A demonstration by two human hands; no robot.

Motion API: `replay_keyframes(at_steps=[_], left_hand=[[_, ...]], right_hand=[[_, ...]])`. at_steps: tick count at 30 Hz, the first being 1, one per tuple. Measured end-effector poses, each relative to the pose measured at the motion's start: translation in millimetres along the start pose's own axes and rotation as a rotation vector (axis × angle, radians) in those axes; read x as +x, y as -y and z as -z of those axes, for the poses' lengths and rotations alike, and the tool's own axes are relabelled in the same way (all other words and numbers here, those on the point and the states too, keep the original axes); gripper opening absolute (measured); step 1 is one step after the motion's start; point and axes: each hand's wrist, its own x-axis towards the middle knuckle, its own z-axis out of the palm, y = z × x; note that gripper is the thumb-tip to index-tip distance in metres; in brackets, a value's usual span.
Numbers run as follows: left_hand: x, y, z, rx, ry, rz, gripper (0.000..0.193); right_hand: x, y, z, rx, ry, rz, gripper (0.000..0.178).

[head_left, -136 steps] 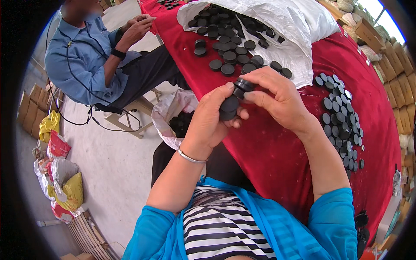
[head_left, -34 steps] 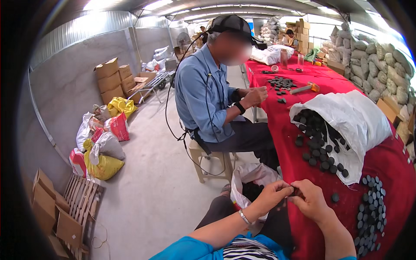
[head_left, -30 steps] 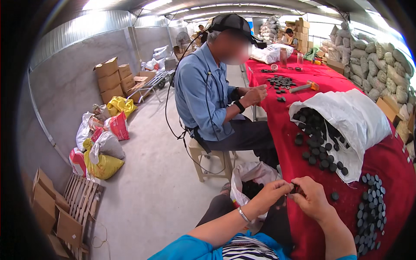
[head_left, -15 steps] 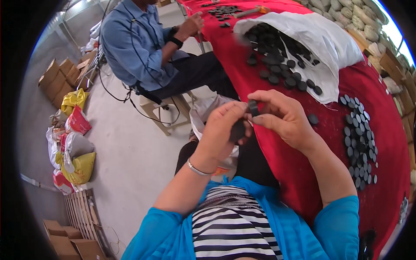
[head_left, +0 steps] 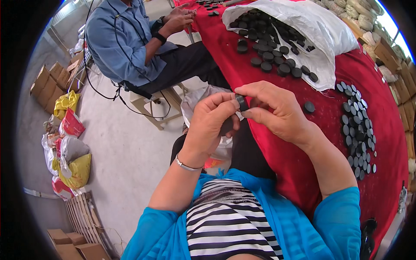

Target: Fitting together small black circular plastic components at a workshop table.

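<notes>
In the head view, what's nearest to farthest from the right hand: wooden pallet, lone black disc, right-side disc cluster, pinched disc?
1. Pinched disc, at the fingertips of the right hand.
2. Lone black disc, on the red cloth, right of the hand.
3. Disc cluster, farther right on the cloth.
4. Wooden pallet, on the floor, lower left.

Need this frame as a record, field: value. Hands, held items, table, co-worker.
left_hand: left hand, fingertips on a small black round disc; a second dark round disc partly visible in its palm
right_hand: right hand, thumb and index finger on the same small disc
table_cover: red cloth
sack: white woven sack, lying open, black discs spilled from its mouth
table_right: cluster of grey-black discs; one lone black disc apart from it
co_worker: seated person in a blue shirt, hands near table edge
</notes>
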Motion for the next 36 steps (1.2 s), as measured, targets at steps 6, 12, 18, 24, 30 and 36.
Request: replay_keyframes(at_steps=[6, 12, 18, 24, 30, 36], left_hand=[[0.6, 0.6, 3.8, 0.009, 0.015, 0.007, 0.014], [3.5, 5.9, 6.7, -0.041, -0.022, 0.027, 0.013], [3.9, 5.8, 6.6, -0.057, -0.025, 0.040, 0.011], [-0.4, 12.2, -7.0, 0.509, -0.114, -0.250, 0.024], [7.8, 28.6, -7.3, 0.760, -0.080, -0.613, 0.026], [10.5, 42.1, -17.8, 0.276, -0.197, -0.255, 0.018]], right_hand=[[1.5, 3.7, -3.3, -0.064, -0.016, -0.037, 0.036], [2.4, -0.1, -2.6, 0.055, 0.017, -0.148, 0.036], [2.7, -3.5, -5.6, 0.125, -0.034, -0.103, 0.033], [2.6, -5.0, -3.3, 0.474, -0.019, -0.474, 0.020], [-1.2, -15.3, -21.2, 0.658, -0.147, -0.438, 0.016], [1.0, -19.4, -13.4, 0.389, -0.219, -0.437, 0.021]])
